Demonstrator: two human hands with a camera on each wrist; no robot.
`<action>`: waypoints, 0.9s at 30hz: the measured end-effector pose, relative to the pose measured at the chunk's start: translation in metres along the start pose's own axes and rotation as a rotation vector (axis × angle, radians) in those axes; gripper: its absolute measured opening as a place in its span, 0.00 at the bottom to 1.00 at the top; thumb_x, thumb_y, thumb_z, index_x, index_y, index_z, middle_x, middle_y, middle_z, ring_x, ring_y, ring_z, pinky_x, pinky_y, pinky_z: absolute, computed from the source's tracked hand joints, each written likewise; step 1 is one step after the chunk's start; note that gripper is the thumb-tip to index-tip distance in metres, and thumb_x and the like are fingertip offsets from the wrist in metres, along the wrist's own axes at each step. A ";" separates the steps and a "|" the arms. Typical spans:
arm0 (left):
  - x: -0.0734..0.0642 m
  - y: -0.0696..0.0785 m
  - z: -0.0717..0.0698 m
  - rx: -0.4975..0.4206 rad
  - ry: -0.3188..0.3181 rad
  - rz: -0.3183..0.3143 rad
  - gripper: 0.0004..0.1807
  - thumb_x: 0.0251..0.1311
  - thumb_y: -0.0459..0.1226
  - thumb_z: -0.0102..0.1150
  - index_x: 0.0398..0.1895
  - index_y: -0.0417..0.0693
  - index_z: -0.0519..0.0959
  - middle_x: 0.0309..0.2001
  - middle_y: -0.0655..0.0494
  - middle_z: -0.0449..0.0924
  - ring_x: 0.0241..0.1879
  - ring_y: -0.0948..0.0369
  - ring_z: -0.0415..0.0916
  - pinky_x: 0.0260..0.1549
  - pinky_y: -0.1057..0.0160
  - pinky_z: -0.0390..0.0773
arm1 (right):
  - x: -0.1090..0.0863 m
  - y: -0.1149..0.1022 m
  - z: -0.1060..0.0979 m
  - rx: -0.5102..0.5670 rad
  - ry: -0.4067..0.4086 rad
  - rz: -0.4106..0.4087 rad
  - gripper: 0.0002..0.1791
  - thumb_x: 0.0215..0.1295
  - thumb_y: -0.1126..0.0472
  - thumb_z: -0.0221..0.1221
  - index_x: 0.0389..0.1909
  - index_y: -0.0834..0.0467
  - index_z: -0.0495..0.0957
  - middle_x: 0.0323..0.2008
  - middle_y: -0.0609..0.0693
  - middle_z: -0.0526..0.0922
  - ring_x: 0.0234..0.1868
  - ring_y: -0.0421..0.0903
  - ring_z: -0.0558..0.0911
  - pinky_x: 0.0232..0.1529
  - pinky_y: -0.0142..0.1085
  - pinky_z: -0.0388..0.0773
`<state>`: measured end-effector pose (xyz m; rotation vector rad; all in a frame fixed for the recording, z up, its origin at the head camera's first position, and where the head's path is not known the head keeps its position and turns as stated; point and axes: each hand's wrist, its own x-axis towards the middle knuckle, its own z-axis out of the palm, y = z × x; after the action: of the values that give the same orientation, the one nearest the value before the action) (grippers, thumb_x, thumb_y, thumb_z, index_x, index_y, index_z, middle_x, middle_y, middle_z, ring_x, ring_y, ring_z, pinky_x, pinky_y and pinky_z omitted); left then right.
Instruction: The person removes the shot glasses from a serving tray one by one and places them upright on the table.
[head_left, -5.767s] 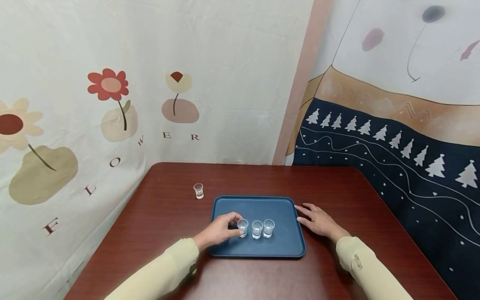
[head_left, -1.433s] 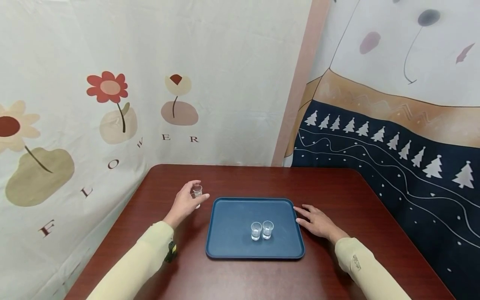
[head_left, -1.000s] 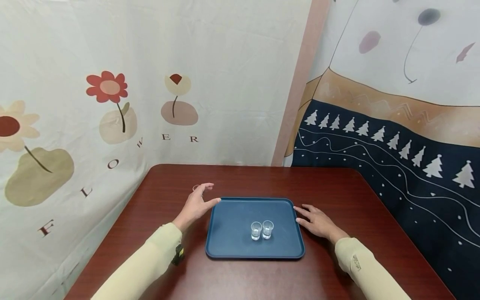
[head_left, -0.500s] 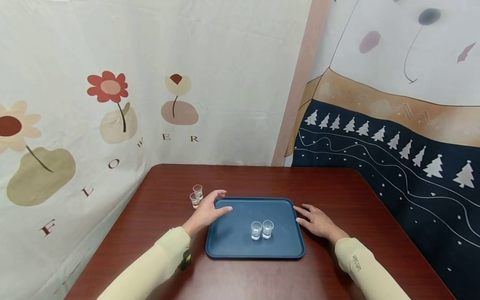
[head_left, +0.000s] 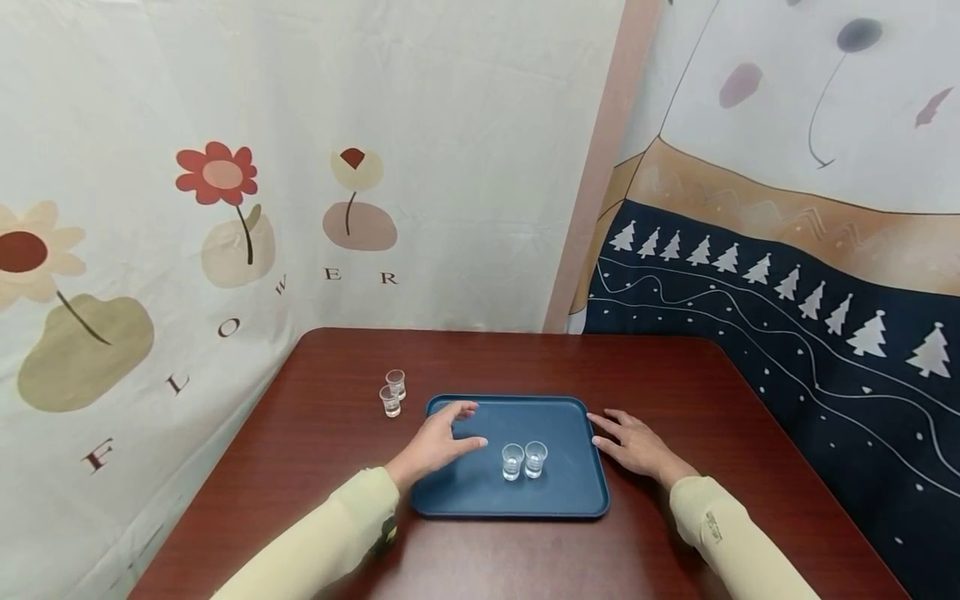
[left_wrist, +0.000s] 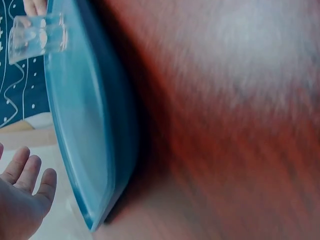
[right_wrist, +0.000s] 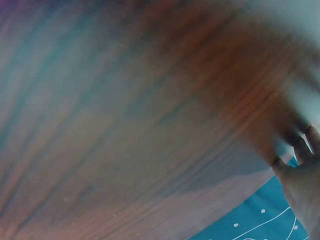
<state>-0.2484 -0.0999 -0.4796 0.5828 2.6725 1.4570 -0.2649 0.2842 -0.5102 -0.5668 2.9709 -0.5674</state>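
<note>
Over the left part of a blue tray [head_left: 480,500] my left hand [head_left: 435,443] is held with thumb and fingers apart, holding nothing. To the right of its fingertips two small shot glasses stand close together on the tray: a left one [head_left: 512,463] and a right one [head_left: 535,461]. In the left wrist view a clear glass [left_wrist: 37,37] shows on the tray beyond the hand. My right hand [head_left: 636,442] rests beside the tray's right edge with fingers spread, fingertips at the rim. In the right wrist view its fingers [right_wrist: 300,150] show only at the border.
Two more shot glasses stand on the brown table [head_left: 637,367] left of the tray, a rear one [head_left: 397,382] and a front one [head_left: 391,403], close together. A fabric wall [head_left: 465,167] with printed flowers rises behind, and a dark-blue printed cloth [head_left: 675,292] hangs at the right.
My left hand gripped a glass on the tray, set it on the table beside the other glass, let go, and came back right over the tray. My right hand stays put.
</note>
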 end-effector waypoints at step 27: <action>-0.005 0.007 0.041 0.011 -0.166 0.044 0.31 0.56 0.43 0.73 0.61 0.43 0.74 0.56 0.50 0.78 0.58 0.53 0.73 0.57 0.48 0.72 | -0.002 -0.003 0.000 0.000 -0.004 0.001 0.30 0.75 0.45 0.50 0.72 0.54 0.66 0.69 0.68 0.63 0.68 0.69 0.63 0.63 0.66 0.59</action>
<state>-0.2328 -0.0654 -0.4971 0.7334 2.5575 1.3399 -0.2622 0.2826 -0.5090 -0.5654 2.9678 -0.5654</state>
